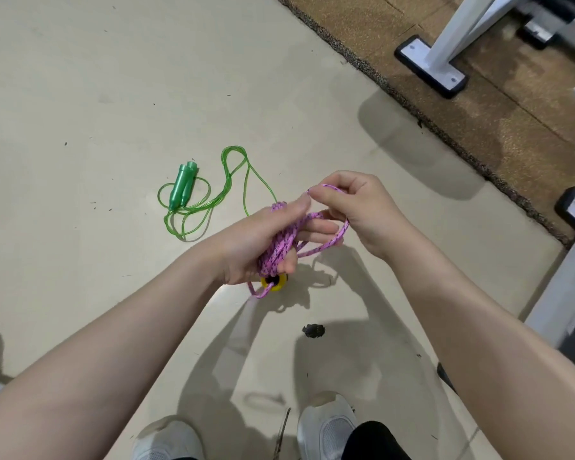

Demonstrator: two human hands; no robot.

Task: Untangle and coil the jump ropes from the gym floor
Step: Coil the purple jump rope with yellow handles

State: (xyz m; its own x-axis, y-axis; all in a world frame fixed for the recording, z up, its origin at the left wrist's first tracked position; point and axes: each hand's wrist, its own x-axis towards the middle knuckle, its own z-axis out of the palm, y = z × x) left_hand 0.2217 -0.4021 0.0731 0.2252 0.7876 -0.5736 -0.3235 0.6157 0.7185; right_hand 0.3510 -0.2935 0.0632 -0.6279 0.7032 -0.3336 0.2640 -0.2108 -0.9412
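**Fingers winding the pink rope, green rope still on the floor**

Fingers [316, 195] of the right hand [362, 210] were pinched on a strand of the pink rope [279, 247], holding a loose loop that ran out from the coil and curved back under the hand; the left hand [263, 240] kept its fingers fairly straight, serving as a spool, with several turns of the pink rope wrapped around the palm and fingers; a yellow handle [274, 283] hung just below that hand, with a short tail of rope beside it.

Judged from this, the step in hand was coiling the pink rope, and it looked well along, since little slack was left outside the coil. The next move would likely call for laying the held loop over the left hand as another turn, or tucking the end to lock the coil; the turns would need to stay snug so they did not slip off.

Beyond the left hand, well apart, the green rope [210, 200] lay loose on the gym floor [80, 94] with its green handles [181, 187] side by side; it was not yet coiled.
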